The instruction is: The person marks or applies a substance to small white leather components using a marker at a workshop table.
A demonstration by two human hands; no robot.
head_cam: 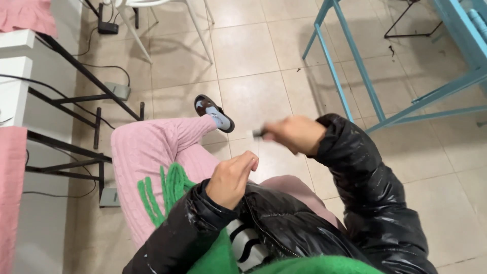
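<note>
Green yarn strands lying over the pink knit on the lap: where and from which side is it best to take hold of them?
Probably at the upper ends of the green yarn, where the strands fan apart on the pink knit. Come from above with the left hand, which is nearest. The lower part runs under the black jacket sleeve, so there is less to grip there. The right hand is blurred and holds a small dark thing.

Beige tiled floor (253,56) w/ dark grout lines. Turquoise metal frame (355,66) upper right, legs slanting across tiles. White chair legs (198,30) top centre. Black table frame (76,101) at left, under white tabletop (15,76); pink cloth (25,15) in top-left corner, another pink piece (10,193) along left edge. Black cables (96,66) run to a grey floor pedal (117,91); black adapter (108,25) near chair legs. Thin black wire stand (406,25) top right.
</note>
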